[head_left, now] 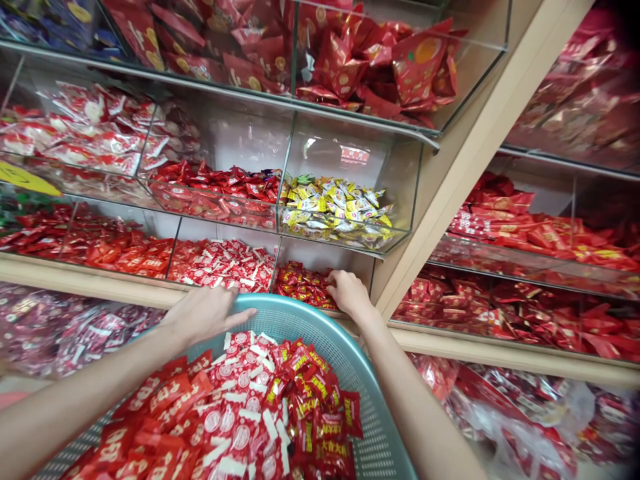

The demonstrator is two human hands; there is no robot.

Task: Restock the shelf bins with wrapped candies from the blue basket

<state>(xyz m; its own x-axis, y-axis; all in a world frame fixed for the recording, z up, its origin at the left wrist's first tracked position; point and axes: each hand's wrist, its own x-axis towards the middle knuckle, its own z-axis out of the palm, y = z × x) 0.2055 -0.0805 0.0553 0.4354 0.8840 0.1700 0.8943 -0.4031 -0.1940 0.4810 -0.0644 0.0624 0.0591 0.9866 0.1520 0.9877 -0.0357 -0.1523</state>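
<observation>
A teal perforated basket [295,308] holds red packets at left, red-and-white wrapped candies [243,400] in the middle and red candies with yellow lettering [320,413] at right. My left hand [207,313] grips its far rim, thumb over the inner side and the other fingers partly hidden beyond it. Past the rim, my right hand [347,291] reaches to the right end of a low shelf bin of small red candies [303,283]. Its fingers are bent, with thumb and forefinger slightly apart and nothing visible between them.
Clear-fronted bins hold yellow-and-white candies [340,210], red-and-white candies [230,263] and large red packets [350,63]. A slanting wooden post [450,193] divides the shelves to the right of my right hand. Bagged goods [520,413] lie below the shelves at right.
</observation>
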